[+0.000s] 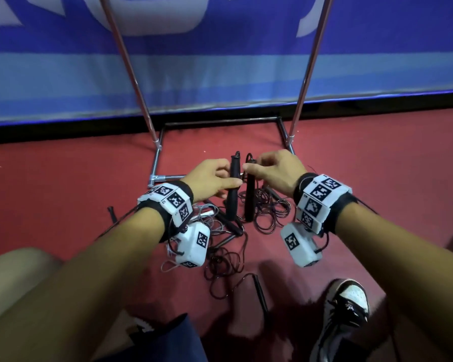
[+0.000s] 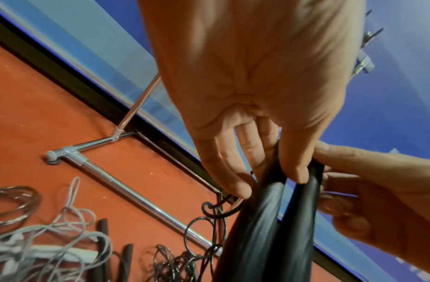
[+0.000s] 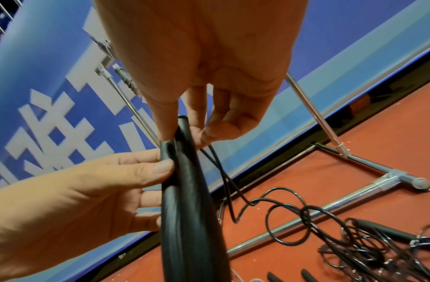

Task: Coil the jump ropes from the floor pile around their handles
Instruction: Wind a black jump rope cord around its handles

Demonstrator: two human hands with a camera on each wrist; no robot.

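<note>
Your left hand [image 1: 211, 178] and right hand [image 1: 273, 170] each gripped a black jump-rope handle [image 1: 232, 190]; only your right wrist view showed its cord [image 3: 276, 206] trailing to the floor pile [image 3: 368, 251].

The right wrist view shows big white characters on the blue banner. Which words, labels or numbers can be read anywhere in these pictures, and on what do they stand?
Blue banner: large white characters, cropped and partly hidden by the hands; none reads whole.
Blue banner in the head view: only the lower edges of white shapes; unreadable.
Wrist bands: black and white square code markers, with tiny marks beside them too small to read.
Shoe: no readable text.
</note>
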